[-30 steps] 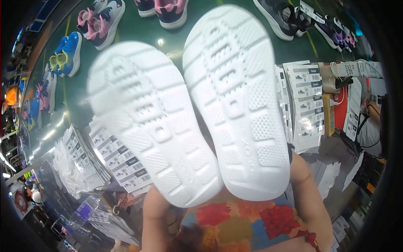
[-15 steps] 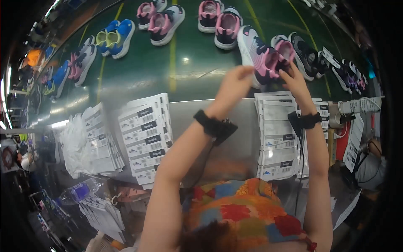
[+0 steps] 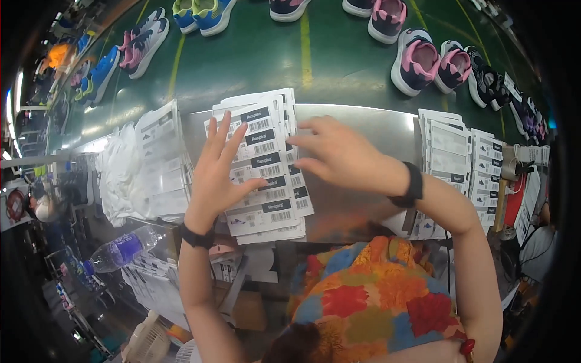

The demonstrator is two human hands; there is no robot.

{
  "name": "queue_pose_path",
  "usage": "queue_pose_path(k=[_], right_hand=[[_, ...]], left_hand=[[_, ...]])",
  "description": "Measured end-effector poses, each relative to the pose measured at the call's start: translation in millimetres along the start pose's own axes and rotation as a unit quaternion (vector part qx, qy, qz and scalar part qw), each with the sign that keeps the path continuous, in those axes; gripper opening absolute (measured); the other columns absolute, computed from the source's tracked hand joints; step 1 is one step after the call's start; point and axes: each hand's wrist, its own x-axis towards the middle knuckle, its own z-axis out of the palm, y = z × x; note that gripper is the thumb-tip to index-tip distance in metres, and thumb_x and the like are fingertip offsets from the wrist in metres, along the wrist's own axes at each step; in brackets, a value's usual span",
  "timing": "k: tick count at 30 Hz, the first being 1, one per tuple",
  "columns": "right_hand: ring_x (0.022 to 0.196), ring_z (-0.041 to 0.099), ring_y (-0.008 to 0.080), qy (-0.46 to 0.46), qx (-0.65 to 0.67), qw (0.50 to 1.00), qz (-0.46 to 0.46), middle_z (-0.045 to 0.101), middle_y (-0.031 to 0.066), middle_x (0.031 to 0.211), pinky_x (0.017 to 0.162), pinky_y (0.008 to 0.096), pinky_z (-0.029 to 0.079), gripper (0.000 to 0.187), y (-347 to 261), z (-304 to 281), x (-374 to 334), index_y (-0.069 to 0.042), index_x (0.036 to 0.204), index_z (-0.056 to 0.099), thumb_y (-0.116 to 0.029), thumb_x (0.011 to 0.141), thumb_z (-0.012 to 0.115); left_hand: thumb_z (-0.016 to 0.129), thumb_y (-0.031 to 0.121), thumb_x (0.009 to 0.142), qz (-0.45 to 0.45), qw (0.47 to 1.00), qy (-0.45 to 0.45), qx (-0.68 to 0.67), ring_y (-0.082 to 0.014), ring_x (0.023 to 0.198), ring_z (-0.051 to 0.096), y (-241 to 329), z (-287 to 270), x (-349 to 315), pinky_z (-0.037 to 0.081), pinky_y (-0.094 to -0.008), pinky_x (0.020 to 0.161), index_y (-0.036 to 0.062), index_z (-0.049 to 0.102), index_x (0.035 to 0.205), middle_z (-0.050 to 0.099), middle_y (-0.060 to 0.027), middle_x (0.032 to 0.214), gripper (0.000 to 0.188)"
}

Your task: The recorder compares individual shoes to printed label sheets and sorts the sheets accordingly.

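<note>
A stack of white printed label sheets [image 3: 266, 209] with dark header blocks and barcodes lies on the metal ledge between my hands. My left hand [image 3: 213, 175] is spread over the stack's left edge, thumb reaching across the sheets. At the stack's right edge my right hand [image 3: 342, 148] has its fingers apart, pointing left, the tips close to the paper. Whether either hand touches the top sheet is hard to tell. Neither hand holds anything. Beyond them on the green surface stand a navy and pink sneaker [image 3: 413, 83] and its mate [image 3: 452, 69].
More label stacks [image 3: 445, 142] lie at the right, and white crumpled plastic [image 3: 118, 175] at the left. A clear bottle with a purple label [image 3: 124, 248] lies lower left. Blue and lime shoes [image 3: 213, 21] stand farther back on the green surface [image 3: 242, 66].
Both hands have let go of the pink and navy sneakers and moved left and nearer, over the label stack. The view has shifted, so the shoes appear farther up.
</note>
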Motion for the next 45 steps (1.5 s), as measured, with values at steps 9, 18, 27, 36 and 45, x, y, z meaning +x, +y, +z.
queue_pose_path(k=[9, 18, 27, 36, 45], right_hand=[[0.092, 0.052, 0.0238, 0.05, -0.196, 0.978, -0.051, 0.055, 0.0086, 0.1, 0.073, 0.0349, 0.042, 0.03, -16, 66, 27, -0.005, 0.102, 0.066, -0.02, 0.076, 0.069], [0.082, 0.054, 0.0212, 0.1, -0.111, 0.988, -0.033, 0.056, 0.003, 0.08, 0.071, 0.0347, 0.041, 0.012, -14, 72, 37, -0.007, 0.082, 0.067, -0.013, 0.072, 0.064], [0.078, 0.055, 0.0203, 0.071, -0.233, 0.96, -0.137, 0.055, 0.0039, 0.072, 0.068, 0.0313, 0.042, 0.009, -21, 67, 16, -0.005, 0.068, 0.057, -0.014, 0.066, 0.059], [0.076, 0.056, 0.0237, 0.035, -0.24, 0.961, -0.131, 0.057, 0.0081, 0.069, 0.07, 0.0332, 0.043, 0.017, -20, 71, 30, 0.0, 0.075, 0.063, -0.012, 0.063, 0.06], [0.059, 0.051, 0.0195, 0.125, -0.172, 0.941, -0.265, 0.049, 0.0022, 0.061, 0.057, 0.0321, 0.04, 0.014, -45, 70, 9, -0.004, 0.065, 0.056, -0.017, 0.066, 0.062]], left_hand=[[0.078, 0.047, 0.065, 0.01, 0.985, -0.092, 0.143, -0.0464, 0.133, 0.034, -36, 23, -22, 0.033, -0.0586, 0.104, 0.0178, 0.057, 0.13, 0.037, -0.0179, 0.147, 0.075], [0.076, 0.046, 0.069, 0.01, 0.987, -0.094, 0.129, -0.0433, 0.136, 0.03, -29, 16, -18, 0.028, -0.057, 0.106, 0.0196, 0.055, 0.133, 0.035, -0.0153, 0.148, 0.072], [0.079, 0.047, 0.062, 0.015, 0.979, -0.132, 0.153, -0.0469, 0.133, 0.03, -23, 11, -8, 0.029, -0.0534, 0.105, 0.0169, 0.05, 0.137, 0.033, -0.0191, 0.148, 0.085], [0.081, 0.04, 0.062, 0.017, 0.983, -0.113, 0.144, -0.046, 0.129, 0.036, -22, 14, -13, 0.033, -0.0518, 0.102, 0.0157, 0.06, 0.127, 0.038, -0.0173, 0.145, 0.074], [0.052, 0.051, 0.089, -0.039, 0.95, -0.299, 0.081, -0.0471, 0.137, 0.021, -67, -1, 2, 0.02, -0.0481, 0.112, 0.0192, 0.046, 0.141, 0.02, -0.0184, 0.154, 0.062]])
